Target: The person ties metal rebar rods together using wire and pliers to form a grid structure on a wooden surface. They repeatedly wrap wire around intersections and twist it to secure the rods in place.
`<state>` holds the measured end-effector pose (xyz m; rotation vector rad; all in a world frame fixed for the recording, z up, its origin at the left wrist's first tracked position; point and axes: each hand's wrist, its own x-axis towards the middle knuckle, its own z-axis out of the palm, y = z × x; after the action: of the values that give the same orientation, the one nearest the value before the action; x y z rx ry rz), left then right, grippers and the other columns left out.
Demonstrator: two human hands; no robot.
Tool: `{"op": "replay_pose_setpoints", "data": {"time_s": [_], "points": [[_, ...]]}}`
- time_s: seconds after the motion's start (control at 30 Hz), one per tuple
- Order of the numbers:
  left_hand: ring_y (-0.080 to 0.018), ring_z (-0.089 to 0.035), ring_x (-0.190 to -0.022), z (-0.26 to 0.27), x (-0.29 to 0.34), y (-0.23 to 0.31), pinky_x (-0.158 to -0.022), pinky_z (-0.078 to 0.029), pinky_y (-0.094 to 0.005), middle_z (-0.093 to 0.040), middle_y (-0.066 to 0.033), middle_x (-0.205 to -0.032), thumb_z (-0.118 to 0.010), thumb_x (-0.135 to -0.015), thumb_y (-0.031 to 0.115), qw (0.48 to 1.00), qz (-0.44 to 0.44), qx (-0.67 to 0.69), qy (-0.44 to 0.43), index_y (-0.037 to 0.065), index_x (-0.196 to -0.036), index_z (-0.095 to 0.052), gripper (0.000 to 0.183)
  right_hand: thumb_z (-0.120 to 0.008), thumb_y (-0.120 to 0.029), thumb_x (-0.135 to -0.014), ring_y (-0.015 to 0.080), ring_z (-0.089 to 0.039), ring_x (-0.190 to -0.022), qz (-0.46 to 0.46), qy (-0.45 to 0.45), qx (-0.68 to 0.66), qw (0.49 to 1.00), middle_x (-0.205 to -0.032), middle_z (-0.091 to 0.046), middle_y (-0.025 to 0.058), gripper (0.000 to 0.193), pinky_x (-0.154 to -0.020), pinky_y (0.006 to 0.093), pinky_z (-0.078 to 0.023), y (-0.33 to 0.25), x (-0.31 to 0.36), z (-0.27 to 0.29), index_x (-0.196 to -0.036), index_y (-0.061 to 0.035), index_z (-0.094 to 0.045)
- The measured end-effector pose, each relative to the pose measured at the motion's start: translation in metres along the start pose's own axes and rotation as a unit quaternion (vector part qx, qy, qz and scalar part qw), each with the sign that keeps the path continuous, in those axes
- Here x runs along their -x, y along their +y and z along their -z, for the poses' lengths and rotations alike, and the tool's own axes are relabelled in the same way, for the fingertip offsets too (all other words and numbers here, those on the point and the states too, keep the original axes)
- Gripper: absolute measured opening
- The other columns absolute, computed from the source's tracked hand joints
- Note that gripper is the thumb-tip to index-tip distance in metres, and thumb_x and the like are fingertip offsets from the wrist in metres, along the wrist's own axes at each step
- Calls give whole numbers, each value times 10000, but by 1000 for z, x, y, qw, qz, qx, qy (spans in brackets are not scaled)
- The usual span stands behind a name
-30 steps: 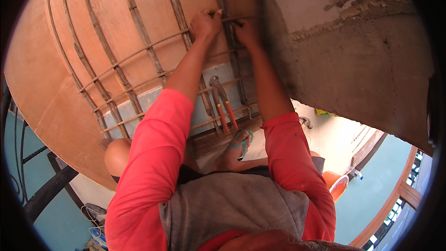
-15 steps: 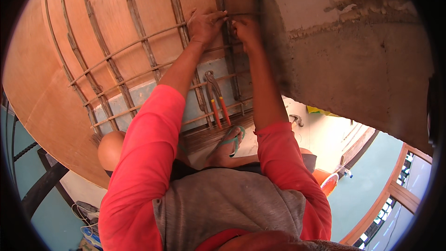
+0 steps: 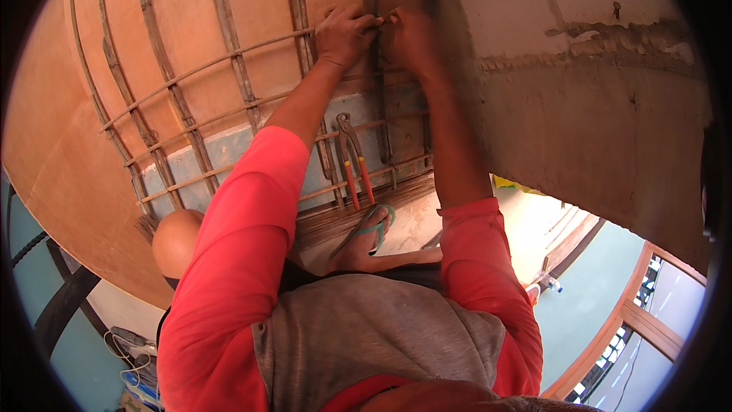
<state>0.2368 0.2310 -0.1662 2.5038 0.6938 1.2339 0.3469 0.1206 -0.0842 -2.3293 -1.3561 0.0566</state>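
Observation:
My left hand [image 3: 348, 37] is at a crossing in a grid of thin brown rods [image 3: 228, 23], its thumb and fingers pinched together beside a dark upright bar [image 3: 375, 61]. Close on its right, my right hand [image 3: 412, 40] has its fingers curled in at the same bar, partly smeared by motion. Whatever lies between the fingertips is too small to make out. Below my hands, a pair of pincers [image 3: 351, 154] with red and yellow handles rests against the grid, jaws up.
A curved wooden panel [image 3: 69, 149] stands behind the grid. On the right is a rough concrete mass [image 3: 587, 130]. A bundle of thin sticks [image 3: 311, 223] lies at the grid's foot, near my sandalled foot [image 3: 370, 233]. A small clear bottle [image 3: 554, 285] is at the lower right.
My right forearm has swung slightly right, and its hand is curled more. My left hand has shifted a little up and right. A hammer head seen earlier is now hidden.

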Motion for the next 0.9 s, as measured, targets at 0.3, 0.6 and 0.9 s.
{"op": "replay_pose_setpoints", "data": {"time_s": [0.3, 0.6, 0.9], "points": [[-231, -688, -794, -2, -1, 1, -751, -531, -385, -665, 45, -835, -788, -823, 368, 1000, 7, 16, -25, 265, -863, -770, 112, -505, -234, -1024, 354, -698, -876, -103, -52, -23, 993, -976, -721, 179, 286, -802, 460, -540, 27, 35, -52, -1113, -41, -696], [-266, -707, -820, 0, 4, -3, -689, -564, -415, -702, 69, -888, -738, -877, 455, 996, 56, 11, -61, 339, -939, -784, 140, -585, -452, -999, 352, -668, -871, -312, -70, -264, 910, -906, -684, 151, 446, -797, 447, -536, -32, 140, -9, -1166, -42, -637], [-315, -702, -1024, 11, 3, -4, -841, -576, -471, -734, -12, -1103, -685, -932, 356, 976, 122, 52, -176, 371, -1300, -632, 371, -812, -276, -818, 444, -605, -1146, -179, -253, 28, 950, -1272, -454, 233, 695, -907, 528, -551, -90, 283, -34, -1314, 16, -422]]}}
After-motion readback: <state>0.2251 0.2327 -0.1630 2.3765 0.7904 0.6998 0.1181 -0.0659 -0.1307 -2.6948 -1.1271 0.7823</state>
